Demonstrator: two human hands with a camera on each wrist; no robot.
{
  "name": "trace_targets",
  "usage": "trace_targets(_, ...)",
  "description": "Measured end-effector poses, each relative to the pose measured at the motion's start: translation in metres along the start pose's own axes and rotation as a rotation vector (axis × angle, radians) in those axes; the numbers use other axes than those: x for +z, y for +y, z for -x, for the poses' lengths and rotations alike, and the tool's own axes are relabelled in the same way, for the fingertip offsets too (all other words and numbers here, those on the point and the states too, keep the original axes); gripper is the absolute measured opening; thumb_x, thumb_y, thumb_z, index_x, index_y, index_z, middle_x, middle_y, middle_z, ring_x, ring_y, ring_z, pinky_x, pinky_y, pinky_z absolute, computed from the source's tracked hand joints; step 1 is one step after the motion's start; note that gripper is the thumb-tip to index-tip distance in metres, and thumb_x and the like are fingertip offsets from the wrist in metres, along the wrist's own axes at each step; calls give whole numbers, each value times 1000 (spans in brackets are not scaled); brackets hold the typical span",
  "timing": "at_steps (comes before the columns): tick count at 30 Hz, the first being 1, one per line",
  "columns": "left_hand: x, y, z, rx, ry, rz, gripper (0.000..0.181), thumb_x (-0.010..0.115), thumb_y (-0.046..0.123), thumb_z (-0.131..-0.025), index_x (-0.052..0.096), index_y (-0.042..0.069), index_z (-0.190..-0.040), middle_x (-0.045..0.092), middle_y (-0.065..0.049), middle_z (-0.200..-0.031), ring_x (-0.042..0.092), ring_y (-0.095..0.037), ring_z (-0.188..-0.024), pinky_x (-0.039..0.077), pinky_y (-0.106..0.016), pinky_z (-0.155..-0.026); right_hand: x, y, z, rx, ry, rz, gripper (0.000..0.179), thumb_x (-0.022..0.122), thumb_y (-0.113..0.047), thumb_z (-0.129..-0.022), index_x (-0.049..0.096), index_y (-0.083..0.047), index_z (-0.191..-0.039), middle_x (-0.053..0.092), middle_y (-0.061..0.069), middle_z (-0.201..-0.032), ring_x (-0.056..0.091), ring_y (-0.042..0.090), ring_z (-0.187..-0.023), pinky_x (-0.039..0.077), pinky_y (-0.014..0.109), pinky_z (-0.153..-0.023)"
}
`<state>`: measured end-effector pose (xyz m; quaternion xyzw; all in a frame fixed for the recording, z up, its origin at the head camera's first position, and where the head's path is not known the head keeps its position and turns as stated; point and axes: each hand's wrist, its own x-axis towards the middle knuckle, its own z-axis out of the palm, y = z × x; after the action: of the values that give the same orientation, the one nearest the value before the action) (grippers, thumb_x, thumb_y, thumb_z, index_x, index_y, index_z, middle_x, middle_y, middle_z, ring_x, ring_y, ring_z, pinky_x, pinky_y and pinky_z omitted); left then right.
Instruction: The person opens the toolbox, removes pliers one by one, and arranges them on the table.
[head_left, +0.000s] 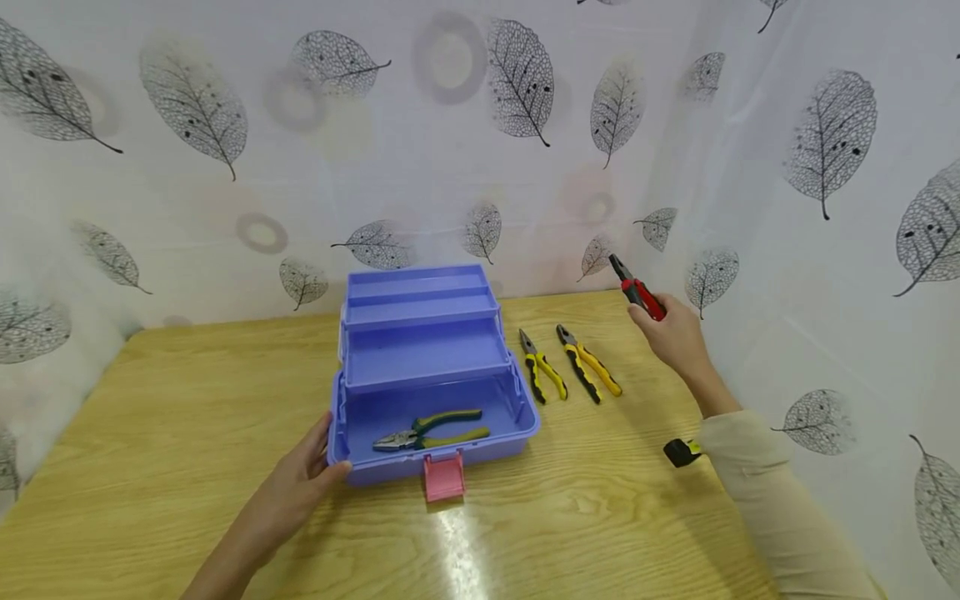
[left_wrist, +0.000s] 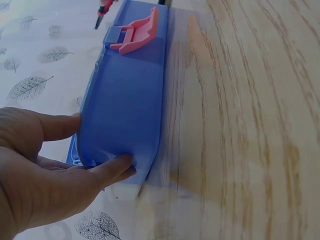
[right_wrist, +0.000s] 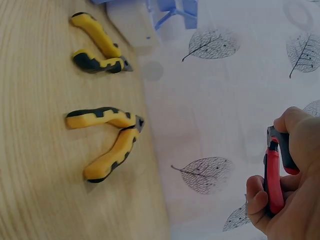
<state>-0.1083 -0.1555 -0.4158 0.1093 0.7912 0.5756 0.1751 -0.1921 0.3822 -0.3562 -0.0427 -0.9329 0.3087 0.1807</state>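
Note:
My left hand [head_left: 303, 471] grips the near left corner of a lilac toolbox [head_left: 386, 473], its thumb at the rim and fingers against the side [left_wrist: 117, 167]. The box stands unfolded, its trays raised at the back. Combination pliers [head_left: 408, 439] with green and yellow handles lie in the bottom compartment. Off the box's right side, my right hand [head_left: 677, 335] holds red-and-black pliers [head_left: 651, 305] above the table, jaws pointing up and away; its fingers wrap the handles [right_wrist: 273, 180].
Right of the toolbox lie yellow-and-black long-nose pliers [head_left: 529, 346] and larger yellow-and-black pliers [head_left: 567, 337], handles spread. A black and yellow tape measure [head_left: 681, 452] sits near the right sleeve. A pink latch [head_left: 444, 479] hangs at the box front. A leaf-patterned curtain [head_left: 420, 167] borders the wooden table.

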Motion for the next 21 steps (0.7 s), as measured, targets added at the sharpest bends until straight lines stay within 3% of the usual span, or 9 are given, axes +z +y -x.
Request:
trace_targets(4, 0, -1, 0, 8, 0, -4, 82, 56, 11, -107, -3, -4, -163, 12, -31, -166, 27, -47, -148, 32, -47, -115, 12, 21, 0, 74, -79, 44, 63, 53, -46, -105, 53, 12, -128, 55, 18, -85, 48, 24, -63, 41, 33, -53)
trace_targets(12, 0, 0, 0, 10, -10, 2, 83, 57, 11, -107, -3, -5, -162, 12, -32, -166, 27, -47, -148, 33, -47, -115, 32, 55, 2, 134, -229, 111, 44, 58, -41, -104, 53, 1, -92, 43, 6, -65, 37, 18, -52, 34, 30, -46)
trace_targets(21, -1, 0, 3, -23, -9, -16, 85, 57, 17, -107, -4, 1, -164, 13, -29, -166, 27, -47, -148, 31, -51, -116, 48, 67, 5, 190, -270, 157, 42, 63, -37, -101, 54, 3, -91, 44, 8, -68, 39, 19, -56, 34, 29, -49)
